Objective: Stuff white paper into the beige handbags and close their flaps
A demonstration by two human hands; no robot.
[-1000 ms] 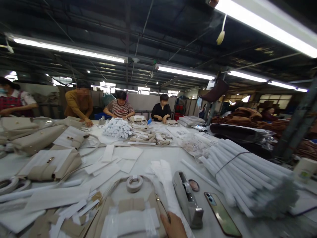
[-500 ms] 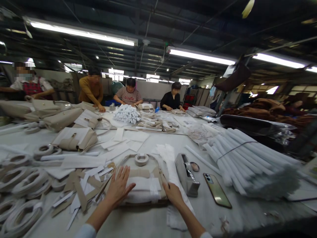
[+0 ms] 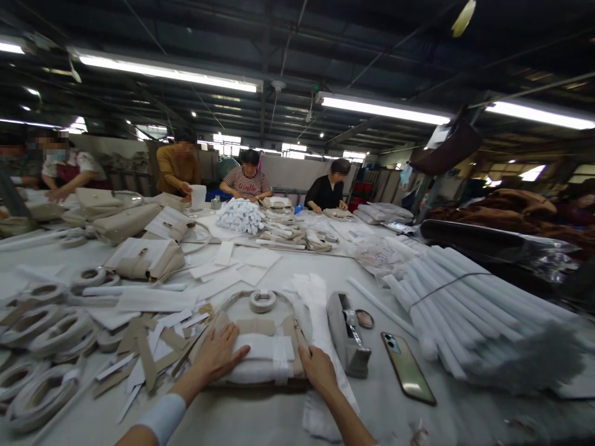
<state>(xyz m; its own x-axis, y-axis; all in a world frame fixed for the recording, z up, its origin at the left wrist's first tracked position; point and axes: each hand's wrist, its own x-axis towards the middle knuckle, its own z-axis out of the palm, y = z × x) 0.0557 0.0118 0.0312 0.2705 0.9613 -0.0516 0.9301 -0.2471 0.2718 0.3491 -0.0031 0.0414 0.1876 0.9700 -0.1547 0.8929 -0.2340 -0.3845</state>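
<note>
A beige handbag [image 3: 251,365] lies in front of me with white wrapping and clear tape over its front. Its strap arches away from me, around a coiled strap roll [image 3: 263,301]. My left hand [image 3: 218,356] rests on the bag's left side, fingers stretched and thumb apart. At the right edge, my right hand [image 3: 318,370] is closed on the bag, thumb on top; its fingertips are partly hidden. A strip of white wrapping sheet [image 3: 320,322] runs beside and under my right hand. Just right of it stands a grey tape dispenser [image 3: 348,337].
A phone [image 3: 409,368] and a bundle of white foam tubes [image 3: 465,310] lie to the right. Left are coiled straps [image 3: 41,396], card scraps [image 3: 149,353] and more handbags [image 3: 146,257]. Several co-workers sit or stand across the table, one in a striped shirt [image 3: 246,181].
My left hand has slid down and left on the bag, its fingers less raised. My right hand has shifted slightly left and down at the bag's edge. A co-worker now holds a whitish sheet.
</note>
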